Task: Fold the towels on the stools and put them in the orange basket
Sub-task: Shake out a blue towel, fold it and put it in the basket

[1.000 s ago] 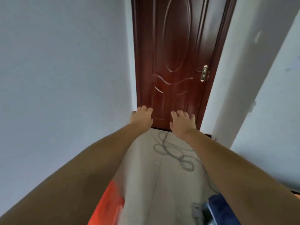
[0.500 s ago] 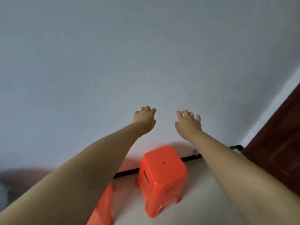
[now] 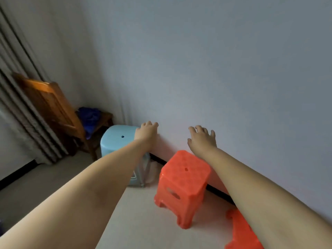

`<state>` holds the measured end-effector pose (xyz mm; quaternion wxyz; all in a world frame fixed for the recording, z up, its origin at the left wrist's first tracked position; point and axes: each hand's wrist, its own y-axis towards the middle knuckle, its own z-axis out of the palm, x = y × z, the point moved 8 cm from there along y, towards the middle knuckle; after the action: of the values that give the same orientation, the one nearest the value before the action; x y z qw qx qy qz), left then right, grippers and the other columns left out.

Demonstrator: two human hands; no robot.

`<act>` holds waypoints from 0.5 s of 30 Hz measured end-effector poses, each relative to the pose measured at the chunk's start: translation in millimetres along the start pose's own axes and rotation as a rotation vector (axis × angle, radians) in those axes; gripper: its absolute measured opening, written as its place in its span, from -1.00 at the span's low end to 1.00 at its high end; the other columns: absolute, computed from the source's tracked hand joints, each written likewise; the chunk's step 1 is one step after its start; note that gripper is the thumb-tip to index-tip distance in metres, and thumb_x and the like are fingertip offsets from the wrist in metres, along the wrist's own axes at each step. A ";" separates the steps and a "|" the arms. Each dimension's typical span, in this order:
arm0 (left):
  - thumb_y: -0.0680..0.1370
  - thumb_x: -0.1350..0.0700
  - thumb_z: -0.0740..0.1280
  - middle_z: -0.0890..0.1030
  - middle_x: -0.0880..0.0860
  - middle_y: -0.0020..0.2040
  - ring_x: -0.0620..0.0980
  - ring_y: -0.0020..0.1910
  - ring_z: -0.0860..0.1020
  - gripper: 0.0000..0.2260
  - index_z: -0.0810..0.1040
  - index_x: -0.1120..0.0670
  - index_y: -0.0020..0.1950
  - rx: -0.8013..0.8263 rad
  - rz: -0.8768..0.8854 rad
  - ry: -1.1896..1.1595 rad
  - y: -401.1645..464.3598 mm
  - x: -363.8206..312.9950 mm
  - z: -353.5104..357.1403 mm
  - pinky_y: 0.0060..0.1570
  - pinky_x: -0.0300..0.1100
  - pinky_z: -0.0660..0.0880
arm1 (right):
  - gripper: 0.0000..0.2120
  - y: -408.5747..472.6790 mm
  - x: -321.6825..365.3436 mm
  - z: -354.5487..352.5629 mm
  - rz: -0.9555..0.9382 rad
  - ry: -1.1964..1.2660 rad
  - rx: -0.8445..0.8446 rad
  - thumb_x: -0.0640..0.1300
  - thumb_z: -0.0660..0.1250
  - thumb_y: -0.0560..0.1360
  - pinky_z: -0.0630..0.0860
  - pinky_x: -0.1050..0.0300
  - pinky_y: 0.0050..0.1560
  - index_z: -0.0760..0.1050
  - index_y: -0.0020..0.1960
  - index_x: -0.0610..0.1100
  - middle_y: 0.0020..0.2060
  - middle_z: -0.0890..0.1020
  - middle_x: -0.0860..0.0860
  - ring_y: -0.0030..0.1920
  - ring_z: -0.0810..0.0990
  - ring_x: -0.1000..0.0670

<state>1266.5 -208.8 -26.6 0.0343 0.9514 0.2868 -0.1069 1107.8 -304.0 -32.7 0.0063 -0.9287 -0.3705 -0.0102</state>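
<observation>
Both arms reach forward with nothing held. My left hand hovers over the far edge of a light blue stool, fingers apart. My right hand is spread above and behind an orange stool whose top is bare. A second orange stool or basket shows partly at the bottom right, cut off by my right arm. A blue cloth lies on a wooden chair in the far left corner. I see no towel on either stool.
A plain wall runs close behind the stools with a dark skirting strip. Grey striped curtains hang at the left. Pale floor lies in front of the stools.
The view has swung left from the door, along the wall, to the corner. The blue stool, chair and curtains have come into sight. Both hands stay outstretched and hold nothing.
</observation>
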 end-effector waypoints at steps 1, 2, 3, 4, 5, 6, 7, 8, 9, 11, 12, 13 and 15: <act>0.56 0.08 0.21 0.40 0.16 0.31 0.16 0.33 0.33 -0.64 0.36 0.11 0.36 -0.016 -0.033 0.000 -3.2 29.0 -7.2 0.24 0.03 0.33 | -0.58 9.8 29.1 -0.5 -0.037 0.002 -0.008 -0.08 0.06 0.58 0.09 -0.24 0.40 0.18 0.43 -0.10 0.36 0.30 -0.10 0.34 0.29 -0.13; 0.56 0.08 0.21 0.40 0.16 0.31 0.17 0.33 0.33 -0.64 0.37 0.11 0.35 -0.028 -0.054 0.002 -5.4 49.7 -11.4 0.24 0.02 0.33 | -0.58 16.5 50.2 -1.1 -0.064 0.004 -0.014 -0.09 0.07 0.58 0.10 -0.24 0.39 0.19 0.42 -0.10 0.36 0.31 -0.10 0.33 0.29 -0.14; 0.56 0.08 0.21 0.40 0.16 0.31 0.17 0.33 0.33 -0.64 0.37 0.12 0.35 -0.035 -0.079 0.005 -7.6 76.8 -16.8 0.23 0.01 0.33 | -0.59 25.1 77.5 -1.7 -0.091 0.002 -0.024 -0.09 0.07 0.57 0.11 -0.23 0.38 0.20 0.41 -0.10 0.35 0.32 -0.10 0.33 0.30 -0.14; 0.56 0.08 0.21 0.40 0.16 0.31 0.17 0.32 0.33 -0.64 0.37 0.12 0.35 -0.042 -0.094 0.008 -9.3 95.2 -20.6 0.23 0.01 0.33 | -0.60 30.9 96.1 -1.8 -0.106 0.002 -0.023 -0.09 0.06 0.58 0.13 -0.22 0.37 0.21 0.41 -0.10 0.35 0.32 -0.10 0.32 0.31 -0.14; 0.56 0.08 0.21 0.40 0.15 0.32 0.17 0.32 0.34 -0.64 0.36 0.11 0.35 -0.046 -0.107 0.012 -10.7 115.8 -24.7 0.22 0.02 0.33 | -0.60 37.3 117.0 -1.1 -0.120 -0.004 -0.022 -0.09 0.06 0.58 0.14 -0.22 0.36 0.21 0.40 -0.10 0.34 0.32 -0.11 0.31 0.31 -0.14; 0.56 0.08 0.21 0.40 0.15 0.32 0.17 0.31 0.35 -0.63 0.36 0.11 0.36 -0.051 -0.116 0.014 -12.0 138.6 -30.8 0.21 0.03 0.33 | -0.61 44.5 141.0 -0.8 -0.134 -0.006 -0.019 -0.08 0.05 0.58 0.15 -0.21 0.36 0.21 0.40 -0.10 0.34 0.32 -0.11 0.31 0.32 -0.14; 0.56 0.08 0.21 0.40 0.14 0.32 0.16 0.30 0.35 -0.63 0.35 0.11 0.36 -0.061 -0.117 0.013 -12.3 156.6 -37.1 0.21 0.03 0.34 | -0.62 51.3 159.5 0.6 -0.140 -0.012 -0.017 -0.08 0.05 0.58 0.15 -0.21 0.35 0.21 0.39 -0.10 0.34 0.33 -0.11 0.31 0.32 -0.15; 0.56 0.08 0.21 0.40 0.14 0.31 0.16 0.29 0.36 -0.63 0.35 0.10 0.37 -0.072 -0.118 0.017 -11.4 175.0 -45.0 0.21 0.04 0.34 | -0.63 58.5 178.1 0.4 -0.140 -0.011 -0.011 -0.09 0.06 0.58 0.16 -0.21 0.35 0.22 0.37 -0.11 0.34 0.33 -0.12 0.31 0.32 -0.15; 0.56 0.09 0.21 0.41 0.14 0.30 0.16 0.28 0.37 -0.64 0.35 0.10 0.36 -0.088 -0.123 0.019 -9.6 195.1 -53.5 0.20 0.04 0.35 | -0.63 66.3 198.0 0.5 -0.145 -0.015 -0.008 -0.11 0.07 0.57 0.15 -0.21 0.36 0.22 0.36 -0.11 0.34 0.33 -0.13 0.30 0.33 -0.16; 0.57 0.09 0.21 0.42 0.14 0.28 0.16 0.25 0.38 -0.66 0.37 0.10 0.34 -0.115 -0.140 0.019 -5.7 235.4 -71.7 0.16 0.04 0.37 | -0.63 81.3 236.7 -0.7 -0.145 -0.013 0.003 -0.14 0.08 0.56 0.15 -0.21 0.36 0.21 0.37 -0.10 0.34 0.32 -0.13 0.30 0.33 -0.16; 0.57 0.09 0.21 0.43 0.13 0.27 0.16 0.25 0.38 -0.67 0.37 0.10 0.33 -0.133 -0.158 0.025 -2.4 265.7 -84.5 0.16 0.04 0.38 | -0.62 93.7 267.0 -2.2 -0.161 -0.004 -0.004 -0.14 0.08 0.57 0.14 -0.21 0.37 0.21 0.37 -0.10 0.34 0.32 -0.13 0.30 0.33 -0.15; 0.57 0.08 0.21 0.43 0.13 0.27 0.15 0.26 0.38 -0.66 0.37 0.09 0.34 -0.144 -0.164 0.025 -0.1 281.3 -91.7 0.16 0.04 0.38 | -0.62 100.4 283.0 -3.2 -0.172 0.007 -0.007 -0.13 0.07 0.57 0.15 -0.21 0.37 0.20 0.38 -0.09 0.35 0.31 -0.12 0.30 0.33 -0.15; 0.57 0.06 0.22 0.42 0.13 0.29 0.16 0.27 0.38 -0.63 0.35 0.08 0.38 -0.159 -0.187 0.023 5.7 318.8 -105.1 0.17 0.05 0.39 | -0.61 115.0 322.2 -4.7 -0.209 0.018 -0.015 -0.10 0.05 0.59 0.15 -0.22 0.38 0.18 0.41 -0.09 0.37 0.30 -0.12 0.33 0.31 -0.15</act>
<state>1548.0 -28.6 4.8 0.0963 0.9159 0.3824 -0.0755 1420.6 -165.8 -20.8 0.0013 -0.8850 -0.4651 -0.0218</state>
